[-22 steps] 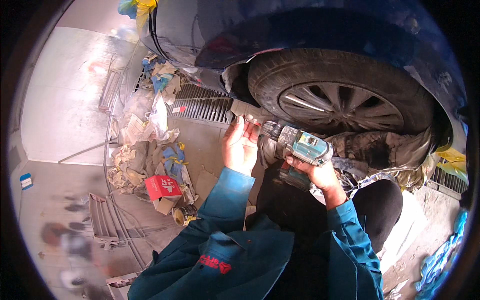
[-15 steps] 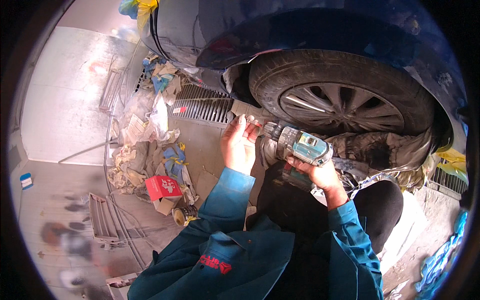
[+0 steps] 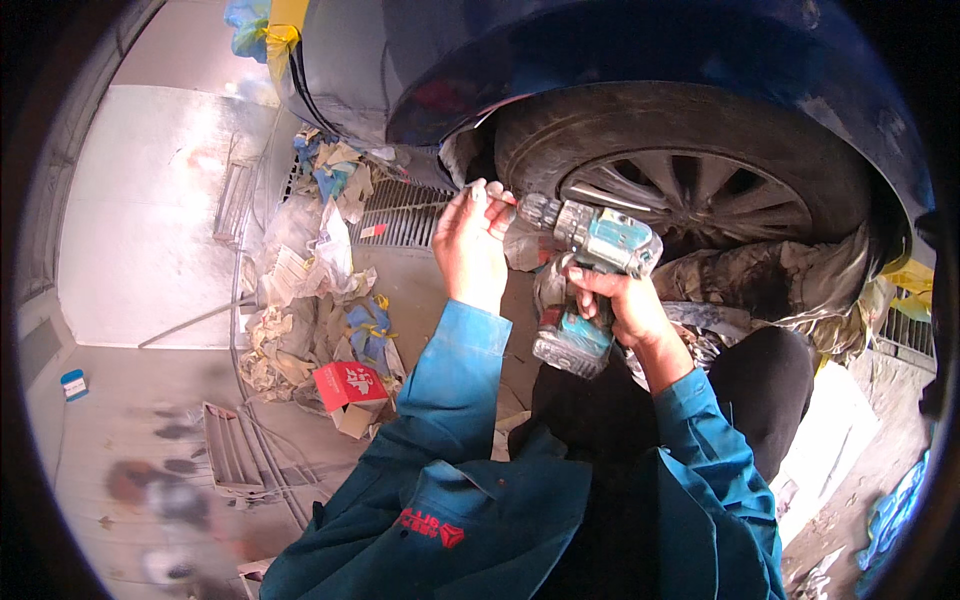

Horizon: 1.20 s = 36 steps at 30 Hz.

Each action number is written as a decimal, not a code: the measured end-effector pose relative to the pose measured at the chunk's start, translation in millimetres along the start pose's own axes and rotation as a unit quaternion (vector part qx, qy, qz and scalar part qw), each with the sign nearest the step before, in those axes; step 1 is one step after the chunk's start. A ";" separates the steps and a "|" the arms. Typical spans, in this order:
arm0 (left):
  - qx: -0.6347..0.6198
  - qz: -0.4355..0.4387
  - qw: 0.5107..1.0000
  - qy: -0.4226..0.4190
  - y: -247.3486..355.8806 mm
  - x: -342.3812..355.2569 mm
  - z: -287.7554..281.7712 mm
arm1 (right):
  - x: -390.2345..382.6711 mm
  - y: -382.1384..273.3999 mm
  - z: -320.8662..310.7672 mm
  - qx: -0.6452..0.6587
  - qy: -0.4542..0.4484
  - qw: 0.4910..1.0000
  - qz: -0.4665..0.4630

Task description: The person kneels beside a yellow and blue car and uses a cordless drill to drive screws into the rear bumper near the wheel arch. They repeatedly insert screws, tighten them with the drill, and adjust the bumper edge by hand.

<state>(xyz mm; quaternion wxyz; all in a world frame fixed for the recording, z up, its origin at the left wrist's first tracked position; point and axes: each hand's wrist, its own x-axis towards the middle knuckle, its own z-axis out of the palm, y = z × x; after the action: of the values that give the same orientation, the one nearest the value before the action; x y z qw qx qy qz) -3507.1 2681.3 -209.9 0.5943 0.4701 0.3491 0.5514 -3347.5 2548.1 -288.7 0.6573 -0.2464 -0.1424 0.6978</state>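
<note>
My right hand (image 3: 630, 305) is wrapped round the grip of a teal and grey cordless drill (image 3: 615, 240), with its battery hanging below. The chuck faces left, towards my left hand (image 3: 475, 240). There the fingers are pinched together just off the chuck's front end. Something small is between them, with a bit of red showing, but its kind cannot be made out. Just beyond the drill stands a dusty car wheel (image 3: 690, 185), under the dark blue body of a car (image 3: 620, 45).
Crumpled masking paper (image 3: 275, 345) and a red and white box (image 3: 352, 385) lie to the left. Metal floor grating (image 3: 400, 212) runs under the car. Crumpled fabric (image 3: 740, 280) lies against the tyre. Blue plastic sheeting (image 3: 895, 510) is at the lower right.
The drill has tipped so that its battery now shows below the grip. Both hands sit slightly higher in the view, still close together. The view itself has shifted a little.
</note>
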 end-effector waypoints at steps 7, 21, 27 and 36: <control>-0.024 0.020 0.999 0.015 6.5 22.1 15.8 | 24.0 -0.9 10.6 -0.026 -0.001 0.999 -0.031; -0.053 0.042 0.998 0.018 10.0 30.5 25.5 | 33.6 -2.3 16.2 -0.011 0.003 1.000 -0.026; -0.060 0.049 0.997 0.019 8.4 31.2 25.8 | 34.7 -3.0 18.6 0.020 0.002 1.000 -0.019; -0.055 0.056 0.997 0.018 7.9 32.5 25.8 | 37.8 -2.4 15.9 0.019 -0.003 1.000 -0.018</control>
<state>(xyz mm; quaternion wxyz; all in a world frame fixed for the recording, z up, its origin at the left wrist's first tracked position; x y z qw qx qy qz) -3480.8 2708.4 -191.0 0.5809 0.4455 0.3019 0.6106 -3354.5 2587.7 -280.1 0.6739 -0.2289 -0.1354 0.6893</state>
